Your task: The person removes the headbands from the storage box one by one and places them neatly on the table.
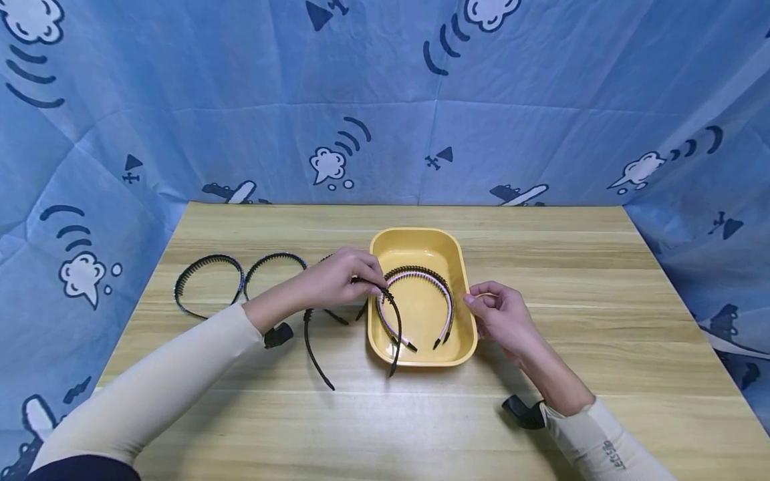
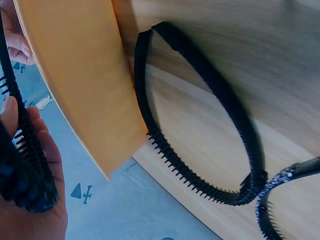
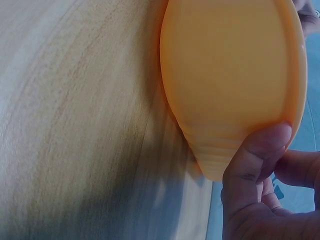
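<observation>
My left hand (image 1: 345,277) grips a black toothed headband (image 1: 398,327) at its arch, above the left rim of a yellow plastic bin (image 1: 421,361). One leg of this headband hangs over the bin, the other outside it on the left. In the left wrist view, thumb and fingers pinch the black headband (image 2: 31,142) around its comb teeth. My right hand (image 1: 505,317) holds the bin's right rim, its thumb (image 3: 270,140) pressed on the wall in the right wrist view. Inside the bin lie a pale pink headband (image 1: 449,314) and a dark toothed headband (image 1: 452,300), nested together.
Left of the bin, a black toothed headband (image 2: 220,95) lies close to its wall, partly hidden by my left hand in the head view. Further left are a second dark headband (image 1: 273,256) and a third (image 1: 178,284). Blue printed cloth (image 1: 385,153) hangs behind the wooden table (image 1: 577,267).
</observation>
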Demonstrator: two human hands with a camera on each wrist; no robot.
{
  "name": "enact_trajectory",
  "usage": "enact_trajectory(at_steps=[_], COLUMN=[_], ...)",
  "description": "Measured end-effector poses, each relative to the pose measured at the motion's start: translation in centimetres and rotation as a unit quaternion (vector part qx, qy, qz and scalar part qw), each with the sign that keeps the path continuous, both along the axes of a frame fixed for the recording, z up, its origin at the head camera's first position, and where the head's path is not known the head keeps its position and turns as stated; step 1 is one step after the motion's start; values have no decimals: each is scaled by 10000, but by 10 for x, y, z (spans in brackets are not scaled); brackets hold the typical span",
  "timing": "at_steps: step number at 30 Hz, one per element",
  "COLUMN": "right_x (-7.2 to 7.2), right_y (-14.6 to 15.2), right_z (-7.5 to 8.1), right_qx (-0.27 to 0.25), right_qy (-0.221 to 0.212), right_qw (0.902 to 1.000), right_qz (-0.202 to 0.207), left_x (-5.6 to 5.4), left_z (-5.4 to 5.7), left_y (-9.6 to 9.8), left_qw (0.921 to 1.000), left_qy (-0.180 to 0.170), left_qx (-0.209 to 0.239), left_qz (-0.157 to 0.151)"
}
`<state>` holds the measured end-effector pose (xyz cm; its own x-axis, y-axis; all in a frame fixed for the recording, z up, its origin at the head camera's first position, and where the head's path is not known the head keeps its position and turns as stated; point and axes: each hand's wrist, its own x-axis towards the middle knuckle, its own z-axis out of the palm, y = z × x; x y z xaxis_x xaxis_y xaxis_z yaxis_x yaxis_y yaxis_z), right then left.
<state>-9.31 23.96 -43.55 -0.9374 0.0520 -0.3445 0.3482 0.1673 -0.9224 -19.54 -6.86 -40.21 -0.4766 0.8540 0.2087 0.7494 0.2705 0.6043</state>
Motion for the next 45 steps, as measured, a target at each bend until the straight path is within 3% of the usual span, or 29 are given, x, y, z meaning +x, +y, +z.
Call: enact_trajectory(at_steps=[24,45], right_x=[1,1], right_y=[1,0], right_z=[-1,2], right_qx=[119,188], right_qy=[71,9], right_qw=[9999,9998], right_qz=[30,-6], left_x=[16,27], left_z=[-9,-25], left_y=[-30,-54], left_qw=[9989,9975], left_qy=[-156,-371], left_qx=[316,171], left_qz=[304,570])
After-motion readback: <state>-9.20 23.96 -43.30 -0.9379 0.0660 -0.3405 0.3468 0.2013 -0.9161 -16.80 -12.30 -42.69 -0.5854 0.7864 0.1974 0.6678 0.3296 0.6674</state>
